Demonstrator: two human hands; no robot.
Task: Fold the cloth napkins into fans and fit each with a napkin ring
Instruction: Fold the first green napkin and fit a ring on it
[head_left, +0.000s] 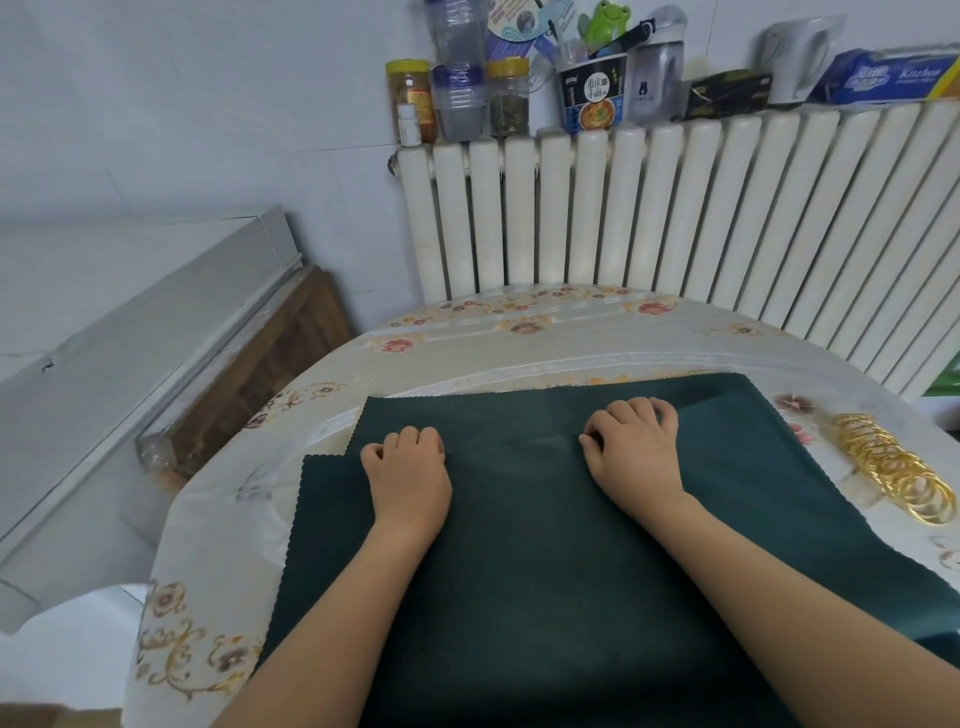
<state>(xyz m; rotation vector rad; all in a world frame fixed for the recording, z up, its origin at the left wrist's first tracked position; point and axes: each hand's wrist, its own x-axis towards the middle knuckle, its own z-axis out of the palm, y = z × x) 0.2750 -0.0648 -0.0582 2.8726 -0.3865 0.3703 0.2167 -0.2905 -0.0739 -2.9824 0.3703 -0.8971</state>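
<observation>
1. Left hand, centre-left of frame: fingers curled down onto the napkin, seemingly pinching cloth near its far edge; the grip itself is hidden under the knuckles.
2. Right hand, centre-right: fingers curled the same way and gripping the cloth; a small ridge of cloth rises just past its fingertips.
3. Napkin: dark green, zigzag-cut edges, lying mostly flat on the counter and filling the lower middle of frame. A second green edge sticks out at lower left, so there is probably another napkin underneath; count unclear.
4. Rings: a row of gold ones at the right edge of frame, just beside the napkin, untouched.
5. Counter has a floral cover. Radiator behind it, upper right, with jars and bottles on top.
6. Progress: very early. No pleats visible and no fan finished. Judging by the hands, the first pleat is only starting at the far edge.
7. Left: pleat the whole napkin, fold it, slip on a ring, then repeat for the others.
</observation>
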